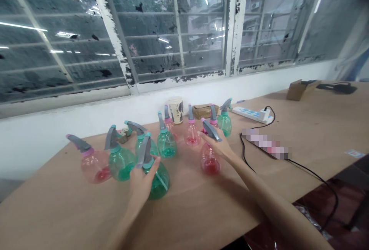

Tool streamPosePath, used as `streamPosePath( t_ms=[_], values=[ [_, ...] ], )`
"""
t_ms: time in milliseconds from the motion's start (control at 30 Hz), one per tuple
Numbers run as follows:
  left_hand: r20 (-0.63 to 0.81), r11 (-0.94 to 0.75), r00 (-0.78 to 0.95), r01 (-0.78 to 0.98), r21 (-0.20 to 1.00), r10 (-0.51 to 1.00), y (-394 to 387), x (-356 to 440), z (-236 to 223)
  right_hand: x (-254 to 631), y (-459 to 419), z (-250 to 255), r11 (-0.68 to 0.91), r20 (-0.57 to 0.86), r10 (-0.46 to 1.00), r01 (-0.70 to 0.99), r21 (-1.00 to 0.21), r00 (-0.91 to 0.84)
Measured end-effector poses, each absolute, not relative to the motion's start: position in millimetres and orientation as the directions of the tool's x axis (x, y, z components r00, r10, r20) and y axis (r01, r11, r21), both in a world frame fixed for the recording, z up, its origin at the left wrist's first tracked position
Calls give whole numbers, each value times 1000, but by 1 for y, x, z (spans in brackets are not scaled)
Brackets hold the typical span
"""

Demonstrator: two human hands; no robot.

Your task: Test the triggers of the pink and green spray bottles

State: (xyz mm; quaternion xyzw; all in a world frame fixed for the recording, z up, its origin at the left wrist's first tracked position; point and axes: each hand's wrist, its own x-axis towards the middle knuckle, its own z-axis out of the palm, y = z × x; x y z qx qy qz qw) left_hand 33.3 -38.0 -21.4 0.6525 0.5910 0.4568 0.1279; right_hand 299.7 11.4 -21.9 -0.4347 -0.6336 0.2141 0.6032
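Note:
My left hand (pixel 142 179) is closed around the neck of a green spray bottle (pixel 161 182) at the front of the group. A pink spray bottle (pixel 211 162) is gripped at its neck by my right hand (pixel 217 142), below the grey trigger head. Left of my left hand stand another pink spray bottle (pixel 96 167) and a green spray bottle (pixel 122 163). Behind, between my hands, are a green spray bottle (pixel 167 142) and a pink spray bottle (pixel 191 131). One more green spray bottle (pixel 225 122) stands beyond my right hand.
A paper cup (pixel 177 111) and a brown package (pixel 205 111) stand by the wall. Further right lie a white power strip (pixel 250 115), a phone-like slab with a blurred screen (pixel 266 144) and black cables. A cardboard box (pixel 301 90) sits at the far right of the table (pixel 184 219).

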Motion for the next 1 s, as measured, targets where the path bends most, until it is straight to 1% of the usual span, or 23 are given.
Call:
streamPosePath(
  t_ms=[100,267,467,533,733,900,1000],
  values=[
    [442,-272,-109,650,710,891,-39,34,-21,299,12,-21,542,592,801,317,-778,82],
    [435,-267,-118,640,721,893,-39,34,-21,296,12,-23,549,596,798,307,-778,84],
    [435,-258,-128,645,719,891,-37,33,-23,294,8,-26,536,557,826,178,-825,92],
    [437,-261,-129,640,722,890,-37,32,-24,294,9,-27,526,544,833,162,-835,96],
    [436,-262,-127,640,722,891,-37,34,-23,282,27,-25,539,556,827,157,-827,89],
    [436,-265,-127,635,726,891,-37,34,-23,271,35,-22,546,566,821,189,-816,75],
    [438,-273,-119,629,728,891,-36,33,-25,269,39,-22,573,587,809,162,-803,46]
  ],
)
